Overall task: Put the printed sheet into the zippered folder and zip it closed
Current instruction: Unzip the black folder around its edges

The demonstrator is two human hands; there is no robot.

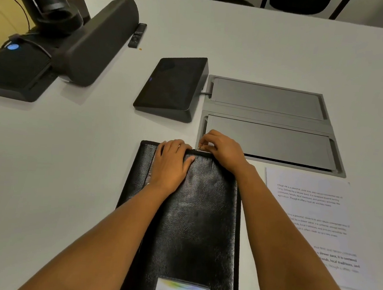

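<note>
Step in hand, as I judge it: opening the zip, since the printed sheet lies on the white table just right of the zippered folder, not yet inside.

My left hand rests flat on the folder near its far edge, fingers nearly straight, pressing it down and gripping nothing; my right hand pinches the zipper pull between thumb and fingertips, part-way along that edge.

Next move: run the pull to its end, spread the mouth, then fetch the sheet; how far the zip is open I cannot tell.

Around: a recessed cable box just beyond the right hand; a touch panel, speaker bar and remote control well apart; none blocks the pull.
</note>
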